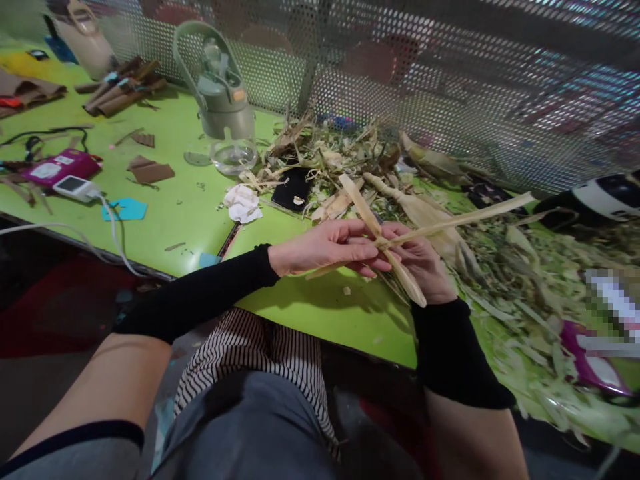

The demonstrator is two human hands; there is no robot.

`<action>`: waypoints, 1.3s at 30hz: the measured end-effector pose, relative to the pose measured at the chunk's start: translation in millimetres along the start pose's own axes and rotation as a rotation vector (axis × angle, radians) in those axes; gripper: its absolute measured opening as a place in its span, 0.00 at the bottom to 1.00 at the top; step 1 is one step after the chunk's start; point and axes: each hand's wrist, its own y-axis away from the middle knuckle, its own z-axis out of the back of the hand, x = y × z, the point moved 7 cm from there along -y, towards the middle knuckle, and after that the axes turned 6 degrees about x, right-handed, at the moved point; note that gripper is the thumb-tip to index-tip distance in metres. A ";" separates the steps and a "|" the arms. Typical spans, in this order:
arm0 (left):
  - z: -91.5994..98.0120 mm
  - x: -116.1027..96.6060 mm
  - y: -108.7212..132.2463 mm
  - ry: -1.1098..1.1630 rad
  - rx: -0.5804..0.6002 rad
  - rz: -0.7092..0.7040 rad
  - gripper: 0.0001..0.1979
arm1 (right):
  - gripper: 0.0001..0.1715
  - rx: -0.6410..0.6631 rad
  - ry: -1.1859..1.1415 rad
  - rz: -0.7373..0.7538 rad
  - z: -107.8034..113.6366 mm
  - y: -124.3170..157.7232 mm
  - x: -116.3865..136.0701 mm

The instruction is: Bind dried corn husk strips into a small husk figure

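Strips of dried corn husk [407, 283] cross each other in a knot or weave between my two hands, just above the green table. My left hand [333, 248] pinches the crossing from the left, its thumb lying on the front. From the right, my right hand [423, 263] grips the same strips, its fingers partly behind them. One strip points up and left, a long one stretches to the upper right, and others hang downward. Behind my right hand lies a larger pale husk [425, 210].
A green water bottle [225, 100] stands at the back, near a black phone [293, 189] and crumpled tissue [243, 203]. Husk scraps [520, 267] cover the table's right side. At left lie a purple device [63, 167] with cables and brown rolls [123, 87]. Perforated metal [350, 53] rises behind.
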 end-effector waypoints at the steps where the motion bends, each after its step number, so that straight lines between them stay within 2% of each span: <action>1: -0.5 0.5 0.2 -0.001 0.004 0.009 0.16 | 0.36 -0.003 -0.015 -0.011 -1.0 0.7 0.2; 4: -1.4 -0.3 0.6 0.008 0.004 0.021 0.17 | 0.35 -0.020 -0.024 -0.012 -1.3 1.1 -0.1; 7: 1.7 -2.4 -0.2 0.021 -0.054 0.022 0.15 | 0.34 -0.077 0.024 0.049 4.2 -1.0 -1.2; 12: 13.8 -1.7 -2.4 0.018 -0.239 0.036 0.11 | 0.25 -0.196 0.099 0.276 15.7 -0.4 3.8; 15: 16.6 1.0 -3.0 -0.007 -0.277 0.054 0.09 | 0.26 -0.306 0.181 0.394 20.4 5.0 9.1; 20: 17.8 5.7 -3.2 -0.057 -0.269 0.055 0.13 | 0.21 -0.313 0.290 0.374 14.8 5.2 7.4; 26: 18.4 11.3 -4.8 0.006 -0.239 0.060 0.21 | 0.23 -0.333 0.306 0.356 15.2 7.0 9.0; 39: 15.6 12.1 -4.6 0.004 -0.226 0.088 0.19 | 0.25 -0.307 0.276 0.284 12.7 7.1 7.4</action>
